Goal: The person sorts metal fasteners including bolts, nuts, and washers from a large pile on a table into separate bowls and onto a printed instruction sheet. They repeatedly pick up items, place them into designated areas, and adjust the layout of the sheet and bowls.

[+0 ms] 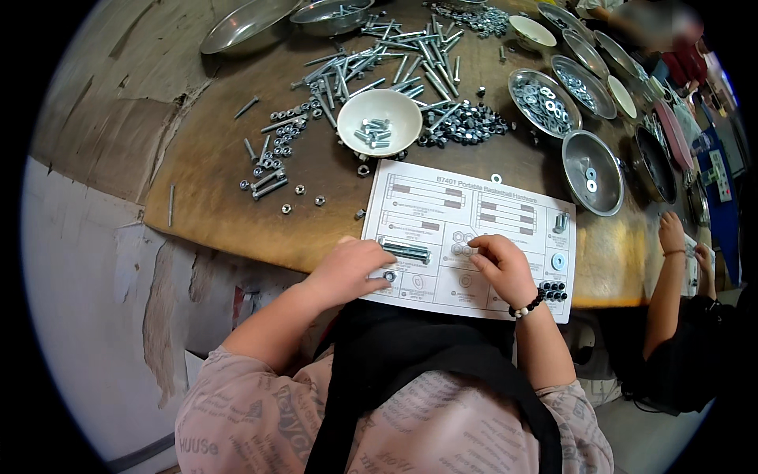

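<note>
A white printed hardware sheet (pixel 505 186) lies at the near table edge under both hands. My left hand (pixel 353 268) rests at its left side, thumb and forefinger apart, beside several long bolts (pixel 405 250) and a single nut (pixel 389 276). Over the sheet's middle, near drawn nut outlines, hovers my right hand (pixel 505 270). Its fingers are curled, with thumb and forefinger tips apart and nothing visible between them. Short bolts (pixel 560 223), a flat washer (pixel 558 261) and a cluster of black-topped nuts (pixel 554 291) sit along the sheet's right side.
A cream bowl (pixel 380 107) with short bolts stands beyond the sheet. Loose bolts (pixel 426 59), dark nuts (pixel 466 125) and scattered nuts (pixel 287 208) cover the table. Metal bowls (pixel 594 193) of washers line the right. Another person's hand (pixel 672 231) is at the far right.
</note>
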`<act>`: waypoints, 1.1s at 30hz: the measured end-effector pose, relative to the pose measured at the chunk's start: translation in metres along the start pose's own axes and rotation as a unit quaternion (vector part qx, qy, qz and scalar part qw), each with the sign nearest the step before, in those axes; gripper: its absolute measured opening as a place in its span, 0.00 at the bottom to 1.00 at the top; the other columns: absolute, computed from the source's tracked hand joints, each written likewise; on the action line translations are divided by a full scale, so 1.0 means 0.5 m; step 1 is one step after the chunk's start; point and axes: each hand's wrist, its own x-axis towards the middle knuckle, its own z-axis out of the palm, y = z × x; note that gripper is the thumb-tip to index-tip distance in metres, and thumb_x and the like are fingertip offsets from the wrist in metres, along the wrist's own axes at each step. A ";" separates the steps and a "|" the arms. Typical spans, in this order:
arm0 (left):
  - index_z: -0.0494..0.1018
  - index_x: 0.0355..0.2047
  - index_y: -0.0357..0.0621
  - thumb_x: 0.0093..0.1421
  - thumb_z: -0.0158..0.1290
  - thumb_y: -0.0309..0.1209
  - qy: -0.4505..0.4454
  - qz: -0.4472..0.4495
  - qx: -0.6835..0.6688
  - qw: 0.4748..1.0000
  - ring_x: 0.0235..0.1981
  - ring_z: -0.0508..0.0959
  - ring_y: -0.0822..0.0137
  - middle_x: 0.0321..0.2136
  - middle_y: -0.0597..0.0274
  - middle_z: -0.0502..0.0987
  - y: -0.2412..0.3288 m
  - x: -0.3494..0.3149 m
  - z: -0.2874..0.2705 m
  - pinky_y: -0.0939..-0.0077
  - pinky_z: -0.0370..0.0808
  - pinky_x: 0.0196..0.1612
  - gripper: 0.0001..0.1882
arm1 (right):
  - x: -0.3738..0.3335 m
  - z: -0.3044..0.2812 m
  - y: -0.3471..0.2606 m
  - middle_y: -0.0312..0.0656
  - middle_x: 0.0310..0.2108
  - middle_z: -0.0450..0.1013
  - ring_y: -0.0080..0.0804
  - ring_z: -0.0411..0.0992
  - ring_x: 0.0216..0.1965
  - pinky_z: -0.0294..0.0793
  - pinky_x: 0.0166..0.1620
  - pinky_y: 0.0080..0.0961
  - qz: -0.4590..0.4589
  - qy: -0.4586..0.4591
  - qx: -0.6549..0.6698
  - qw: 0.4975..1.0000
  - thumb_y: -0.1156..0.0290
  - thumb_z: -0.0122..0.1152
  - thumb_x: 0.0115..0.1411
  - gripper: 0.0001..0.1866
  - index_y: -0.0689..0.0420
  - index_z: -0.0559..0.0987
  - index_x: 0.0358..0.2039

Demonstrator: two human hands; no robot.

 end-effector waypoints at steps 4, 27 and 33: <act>0.72 0.36 0.48 0.45 0.58 0.34 0.002 -0.077 0.016 0.997 0.33 0.72 0.63 0.27 0.64 0.71 -0.001 0.009 -0.037 0.69 0.64 0.39 0.16 | -0.007 -0.018 0.011 0.41 0.24 0.68 0.32 0.67 0.25 0.67 0.30 0.24 0.014 0.029 0.000 0.999 0.74 0.60 0.49 0.11 0.59 0.75 0.35; 0.72 0.41 0.44 0.51 0.51 0.50 0.242 -0.349 0.212 0.880 0.48 0.67 0.58 0.43 0.57 0.70 -0.408 0.279 -0.244 0.62 0.63 0.49 0.25 | 0.029 0.000 0.048 0.40 0.27 0.72 0.26 0.71 0.27 0.70 0.32 0.19 0.092 -0.029 0.066 0.993 0.72 0.58 0.52 0.09 0.61 0.76 0.34; 0.62 0.53 0.44 0.40 0.48 0.67 0.099 -0.448 0.219 0.861 0.56 0.62 0.61 0.53 0.56 0.65 -0.466 0.372 -0.266 0.58 0.53 0.57 0.47 | 0.035 -0.003 0.042 0.40 0.27 0.73 0.25 0.72 0.28 0.70 0.33 0.19 0.130 -0.044 0.066 0.988 0.71 0.58 0.53 0.09 0.61 0.77 0.34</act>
